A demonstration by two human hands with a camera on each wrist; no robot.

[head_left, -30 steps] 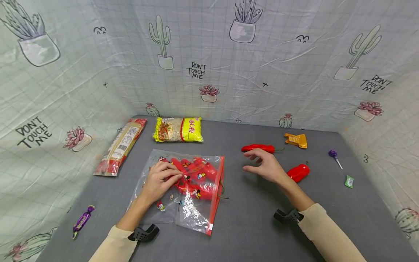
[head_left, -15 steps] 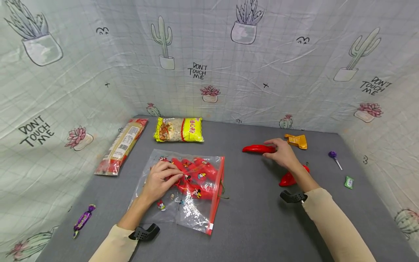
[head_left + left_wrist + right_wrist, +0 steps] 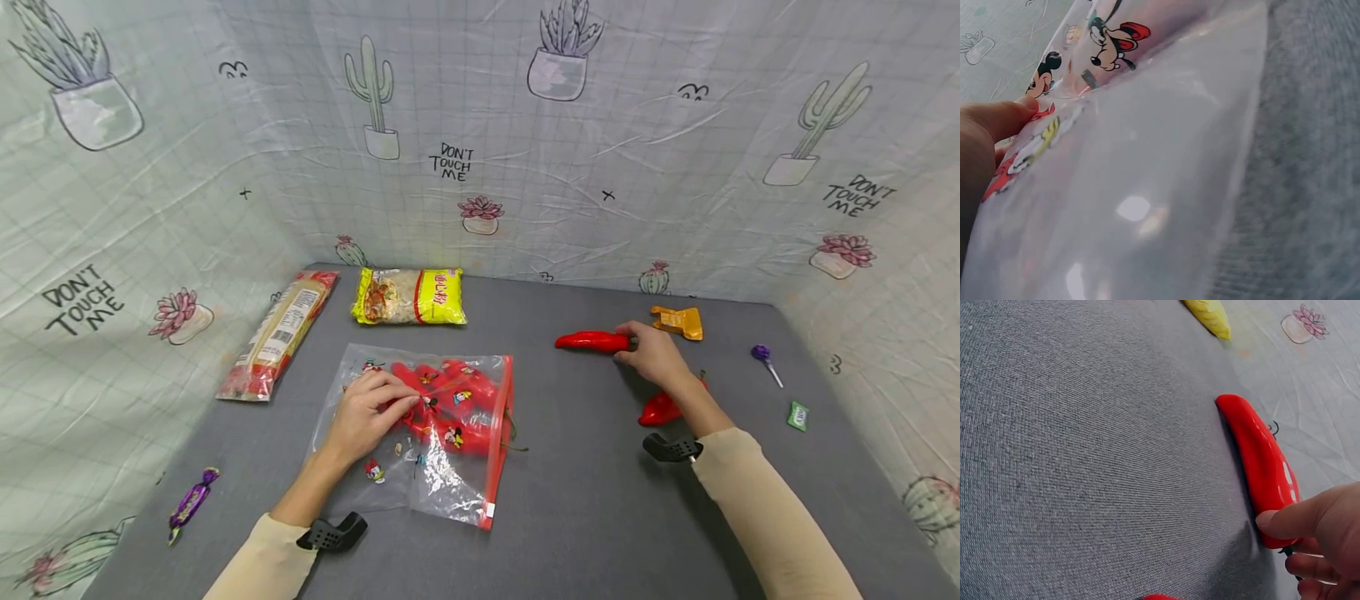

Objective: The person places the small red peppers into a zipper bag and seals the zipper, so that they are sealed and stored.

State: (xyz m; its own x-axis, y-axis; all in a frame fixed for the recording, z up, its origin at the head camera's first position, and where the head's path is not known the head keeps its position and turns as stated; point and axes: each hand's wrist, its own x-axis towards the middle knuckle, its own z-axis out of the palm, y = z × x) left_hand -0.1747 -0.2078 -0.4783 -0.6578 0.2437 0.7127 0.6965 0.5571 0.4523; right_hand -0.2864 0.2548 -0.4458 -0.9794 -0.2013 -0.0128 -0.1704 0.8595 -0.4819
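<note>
A clear zip bag with cartoon prints and a red slider edge lies on the grey table, several red chili peppers inside and their green stems poking out at the red edge. My left hand pinches the bag's film between thumb and fingers; in the left wrist view the thumb presses on the printed plastic. Farther right, a glossy red chili pepper lies on the table. My right hand grips its stem end, the thumb on its near side. Another red pepper lies partly hidden under the right forearm.
At the back stand a yellow food packet and, to its left, a long noodle packet. An orange wrapped snack, a purple lollipop and a green sweet lie on the right. A purple candy lies front left.
My right hand has moved right and back to the far pepper's stem end and now grips it. The left hand stays at the bag, whose red edge has shifted slightly.
</note>
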